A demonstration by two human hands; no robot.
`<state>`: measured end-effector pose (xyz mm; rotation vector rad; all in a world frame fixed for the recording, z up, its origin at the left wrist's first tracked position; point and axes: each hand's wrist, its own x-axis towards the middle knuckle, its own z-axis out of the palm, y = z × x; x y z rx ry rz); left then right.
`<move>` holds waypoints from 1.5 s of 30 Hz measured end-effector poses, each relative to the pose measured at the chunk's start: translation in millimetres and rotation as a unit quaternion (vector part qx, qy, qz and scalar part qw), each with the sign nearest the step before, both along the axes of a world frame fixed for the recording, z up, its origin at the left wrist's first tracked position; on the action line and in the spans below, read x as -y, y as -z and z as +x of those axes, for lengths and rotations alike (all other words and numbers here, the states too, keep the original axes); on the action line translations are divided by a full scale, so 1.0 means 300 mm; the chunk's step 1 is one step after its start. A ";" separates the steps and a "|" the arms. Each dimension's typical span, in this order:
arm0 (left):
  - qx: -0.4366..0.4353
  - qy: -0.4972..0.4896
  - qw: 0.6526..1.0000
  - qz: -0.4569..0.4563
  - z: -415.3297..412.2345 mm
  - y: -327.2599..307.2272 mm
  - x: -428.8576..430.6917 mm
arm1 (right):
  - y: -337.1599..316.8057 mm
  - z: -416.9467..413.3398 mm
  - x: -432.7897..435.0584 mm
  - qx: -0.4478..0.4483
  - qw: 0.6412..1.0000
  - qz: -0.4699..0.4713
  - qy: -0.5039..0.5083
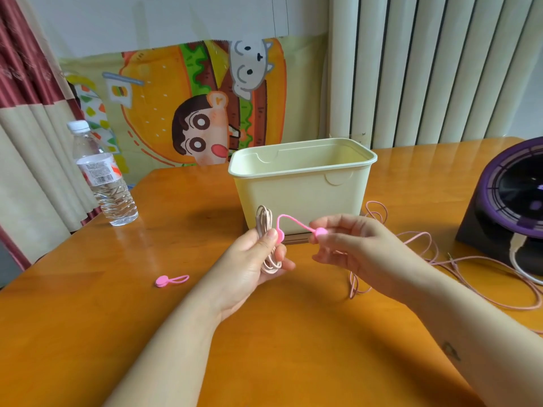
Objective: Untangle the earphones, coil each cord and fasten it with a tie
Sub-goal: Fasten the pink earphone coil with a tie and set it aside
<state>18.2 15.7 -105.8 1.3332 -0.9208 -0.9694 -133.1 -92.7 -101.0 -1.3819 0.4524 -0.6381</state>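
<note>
My left hand [255, 257] grips a coiled pale pink earphone cord [264, 230] upright above the table, with its thumb pressing one end of a pink silicone tie [291, 221] against the coil. My right hand [349, 242] pinches the tie's other round end, and the strap arcs between the two hands. A second pink earphone cord [458, 265] lies loose and uncoiled on the table to the right. Another pink tie [170, 279] lies on the table at the left.
A cream plastic bin [299, 189] stands just behind my hands. A water bottle [102, 174] stands near the table's left edge. A purple and black fan [511, 201] with a white cable sits at the right. The table [88, 318] is glossy orange wood.
</note>
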 end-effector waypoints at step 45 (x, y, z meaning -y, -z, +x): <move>-0.106 0.172 0.969 0.140 -0.034 -0.028 -0.025 | -0.046 -0.038 -0.020 -0.138 0.948 -0.288 -0.006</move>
